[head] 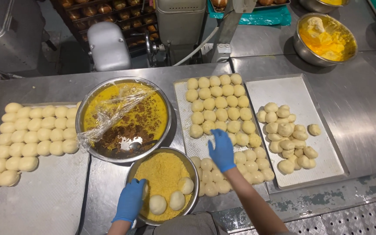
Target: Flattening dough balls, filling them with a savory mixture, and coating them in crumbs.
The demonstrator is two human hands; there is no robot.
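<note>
My right hand (pixel 222 150), in a blue glove, reaches over the middle tray (pixel 183 93) of round dough balls (pixel 216 104), fingers spread above a bare spot in the rows. It holds nothing that I can see. My left hand (pixel 130 202), also gloved in blue, rests on the rim of a metal bowl of yellow crumbs (pixel 164 172). Three dough balls (pixel 170 198) lie in the crumbs beside that hand.
A large bowl of yellow liquid (pixel 125 115) with brown bits, a spoon and loose plastic wrap stands behind the crumb bowl. A left tray (pixel 44 204) holds rows of dough balls; a right tray (pixel 297 93) holds a loose pile. A bowl of yellow butter (pixel 325 39) sits far right.
</note>
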